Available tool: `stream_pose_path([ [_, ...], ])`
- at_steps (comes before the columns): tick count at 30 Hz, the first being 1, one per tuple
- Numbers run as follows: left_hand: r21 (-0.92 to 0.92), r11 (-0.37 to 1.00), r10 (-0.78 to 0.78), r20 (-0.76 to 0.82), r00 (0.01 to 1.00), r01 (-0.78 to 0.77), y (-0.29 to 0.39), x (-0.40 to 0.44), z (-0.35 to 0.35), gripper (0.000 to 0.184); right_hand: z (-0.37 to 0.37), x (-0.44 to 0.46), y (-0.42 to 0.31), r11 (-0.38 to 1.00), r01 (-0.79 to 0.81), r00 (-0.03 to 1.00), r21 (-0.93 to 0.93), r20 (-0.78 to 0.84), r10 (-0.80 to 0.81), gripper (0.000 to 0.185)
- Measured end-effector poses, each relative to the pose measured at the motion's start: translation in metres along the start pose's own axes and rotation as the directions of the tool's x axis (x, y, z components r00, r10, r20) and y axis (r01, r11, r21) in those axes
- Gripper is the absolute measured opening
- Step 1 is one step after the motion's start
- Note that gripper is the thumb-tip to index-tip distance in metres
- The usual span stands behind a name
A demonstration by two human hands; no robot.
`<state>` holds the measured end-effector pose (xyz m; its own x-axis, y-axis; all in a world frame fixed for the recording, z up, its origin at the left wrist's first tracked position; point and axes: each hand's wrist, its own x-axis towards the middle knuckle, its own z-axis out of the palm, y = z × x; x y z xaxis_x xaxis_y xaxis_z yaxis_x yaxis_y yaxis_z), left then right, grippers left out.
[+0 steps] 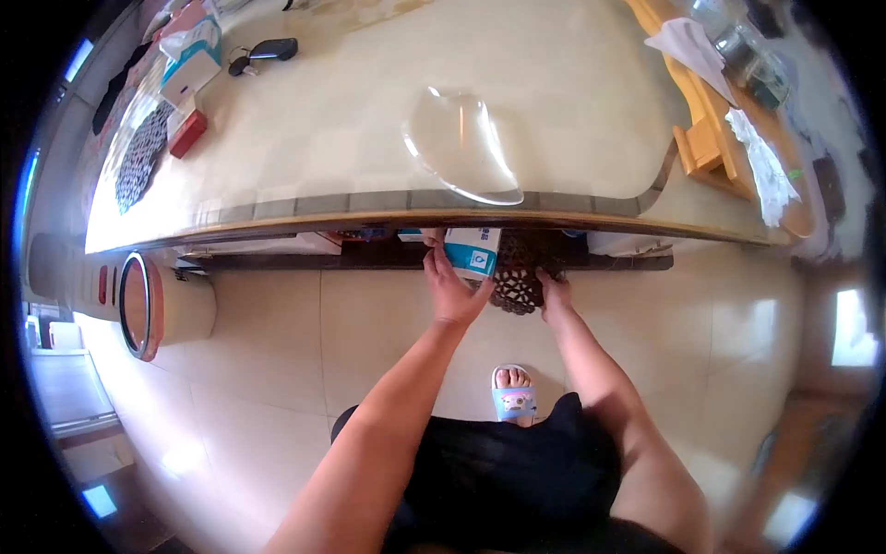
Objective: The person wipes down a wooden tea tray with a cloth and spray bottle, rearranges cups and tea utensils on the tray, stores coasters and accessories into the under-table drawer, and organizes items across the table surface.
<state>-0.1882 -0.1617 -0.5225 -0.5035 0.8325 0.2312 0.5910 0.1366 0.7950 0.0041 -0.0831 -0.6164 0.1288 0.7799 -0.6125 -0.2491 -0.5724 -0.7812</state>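
Just under the table's front edge, my left hand (449, 291) is closed around the side of a blue and white tissue box (472, 256). My right hand (555, 294) grips the right edge of a dark brown openwork basket (517, 292), its fingers partly hidden behind the rim. The box sits against the basket's left side; whether it rests in it I cannot tell. The tabletop hides the back of both things. Above them on the table lies a clear curved glass or plastic piece (461, 143).
The table (323, 138) overhangs a low shelf (268, 261). A bin (189, 305) stands on the floor at left. On the table are keys (268, 51), a red box (188, 134), another tissue box (194, 69) and, at right, a wooden stand (711, 152).
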Motion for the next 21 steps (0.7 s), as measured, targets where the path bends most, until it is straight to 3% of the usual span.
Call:
stream_pose_path([
  [3, 0.033, 0.999, 0.036, 0.037, 0.999, -0.037, -0.009, -0.012, -0.002, 0.096, 0.022, 0.008, 0.005, 0.996, -0.058, 0.998, -0.07, 0.003, 0.058, 0.038],
  [6, 0.035, 0.999, -0.018, 0.124, 0.992, 0.014, -0.001, -0.017, -0.003, 0.097, 0.039, 0.021, -0.022, 0.897, 0.114, 0.993, -0.428, 0.045, -0.105, 0.04],
  [9, 0.019, 0.999, -0.041, 0.183, 0.982, 0.038, 0.005, -0.022, 0.012, 0.1, 0.059, 0.026, -0.054, 0.874, 0.335, 0.939, -0.351, 0.195, -0.282, 0.05],
  [12, 0.066, 0.997, -0.059, 0.165, 0.985, 0.049, 0.007, -0.018, 0.029, 0.099, 0.063, 0.054, -0.046, 0.85, 0.307, 0.952, -0.429, 0.141, -0.273, 0.059],
  [13, 0.066, 0.998, -0.035, 0.185, 0.982, 0.023, 0.008, -0.016, 0.026, 0.098, 0.058, 0.044, -0.044, 0.851, 0.34, 0.938, -0.401, 0.211, -0.275, 0.071],
  [16, 0.055, 0.991, 0.126, -0.025, 0.992, -0.125, -0.009, -0.009, 0.017, 0.096, 0.046, 0.031, -0.026, 0.815, 0.501, 0.849, -0.29, 0.348, -0.398, 0.085],
  [17, 0.117, 0.993, 0.052, -0.207, 0.977, -0.028, -0.016, -0.009, 0.019, 0.091, 0.047, 0.017, -0.029, 0.757, 0.516, 0.856, -0.4, 0.272, -0.44, 0.083],
  [19, 0.153, 0.981, -0.077, -0.25, 0.965, 0.118, -0.031, 0.005, 0.013, 0.092, 0.046, -0.011, -0.032, 0.622, 0.487, 0.838, -0.613, 0.128, -0.53, 0.08],
  [21, 0.16, 0.959, -0.183, -0.278, 0.943, 0.233, -0.032, 0.024, 0.01, 0.093, 0.041, -0.014, -0.02, 0.526, 0.593, 0.775, -0.61, 0.256, -0.578, 0.09],
])
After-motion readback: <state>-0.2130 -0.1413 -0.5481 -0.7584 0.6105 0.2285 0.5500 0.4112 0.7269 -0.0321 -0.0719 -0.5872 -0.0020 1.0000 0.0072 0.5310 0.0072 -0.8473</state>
